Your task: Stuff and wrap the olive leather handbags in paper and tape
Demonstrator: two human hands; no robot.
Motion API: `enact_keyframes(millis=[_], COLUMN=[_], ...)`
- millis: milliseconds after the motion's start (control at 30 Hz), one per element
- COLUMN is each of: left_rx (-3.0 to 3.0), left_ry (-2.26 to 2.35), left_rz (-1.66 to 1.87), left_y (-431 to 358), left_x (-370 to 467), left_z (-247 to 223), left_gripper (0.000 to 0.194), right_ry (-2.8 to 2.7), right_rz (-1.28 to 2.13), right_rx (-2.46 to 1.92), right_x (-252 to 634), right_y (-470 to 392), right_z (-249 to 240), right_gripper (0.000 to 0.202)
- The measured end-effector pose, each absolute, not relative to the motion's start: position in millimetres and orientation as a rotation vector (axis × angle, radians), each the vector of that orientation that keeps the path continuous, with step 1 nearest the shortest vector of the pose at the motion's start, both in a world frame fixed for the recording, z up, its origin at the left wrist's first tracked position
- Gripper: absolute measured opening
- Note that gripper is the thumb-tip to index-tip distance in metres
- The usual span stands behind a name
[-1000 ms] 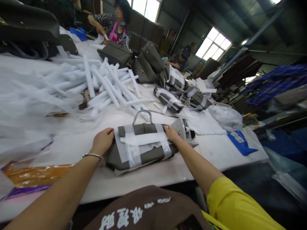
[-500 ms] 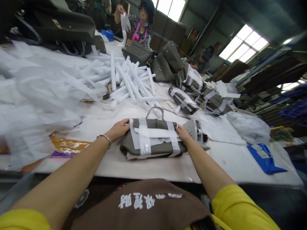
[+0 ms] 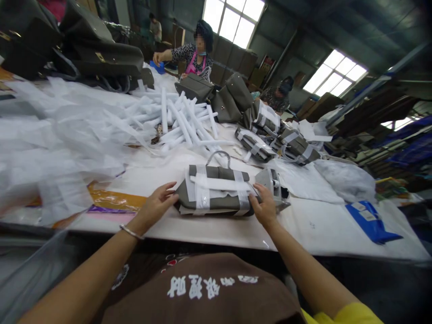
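A dark grey-green handbag (image 3: 224, 203) lies on the white-covered table, with white paper and clear tape strips round it and its handle standing up at the back. At its left end is my left hand (image 3: 158, 204), fingers apart, the tips close to or touching the bag's side. My right hand (image 3: 265, 207) is at the right end, thumb and fingers spread against the bag's corner. Neither hand is closed round it. Just behind my right hand sits a grey and silver object (image 3: 275, 182), partly hidden.
White foam rods (image 3: 184, 119) are heaped behind the bag, and white sheets (image 3: 74, 144) cover the left side. Wrapped bags (image 3: 255, 144) lie at back right, a blue packet (image 3: 371, 220) at right. Unwrapped bags (image 3: 104, 58) are stacked back left. A person (image 3: 199, 54) is across the table.
Both hands have loosened from the bag's upper corners; the left moved down and outward, the right lower along its end. The person across has lowered an arm, and the white strip held up is gone.
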State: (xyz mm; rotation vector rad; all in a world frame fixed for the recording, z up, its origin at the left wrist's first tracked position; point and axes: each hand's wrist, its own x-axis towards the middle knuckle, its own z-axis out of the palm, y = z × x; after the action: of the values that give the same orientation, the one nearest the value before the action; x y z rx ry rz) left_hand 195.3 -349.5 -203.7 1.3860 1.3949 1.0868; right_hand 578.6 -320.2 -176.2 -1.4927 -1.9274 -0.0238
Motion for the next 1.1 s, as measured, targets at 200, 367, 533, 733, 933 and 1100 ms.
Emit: enact_keyframes(millis=[200,367,533,733,933,1100], left_rx=[1.863,1.974,2.37,2.642,2.63,2.463], left_ry=[1.609,1.761,1.749,1.414,1.327,1.514], left_rz=[0.985,0.902,0.802,0.733,0.586,0.712], left_y=[-375.5,-370.7,-378.8,-360.4,-338.6,-342.9], left_x=[216.1,219.8,228.6,263.3,247.9,224.5], left_z=[-211.0,-207.2,-180.4,-166.8,-183.7,-199.2], left_gripper=[0.06,0.05,0.073,0.05,0.045,0.05], right_ry=[-2.294,-2.305,-2.355,-2.605,-2.615,-2.666], right_rz=[-0.247,-0.237,-0.292,-0.103,-0.076,-0.104], right_rx=[-1.446,-1.472,-1.316,-0.987,-1.003,-1.002], right_x=[559.9,564.3,539.8,462.5,455.6,475.0], right_y=[-364.3,-360.7,-380.0,-391.3,-389.7,-399.9], right_z=[-208.8,-209.0,-182.6,-176.0,-191.7,-192.6], right_gripper=[0.057,0.051,0.059,0.062,0.062,0.058])
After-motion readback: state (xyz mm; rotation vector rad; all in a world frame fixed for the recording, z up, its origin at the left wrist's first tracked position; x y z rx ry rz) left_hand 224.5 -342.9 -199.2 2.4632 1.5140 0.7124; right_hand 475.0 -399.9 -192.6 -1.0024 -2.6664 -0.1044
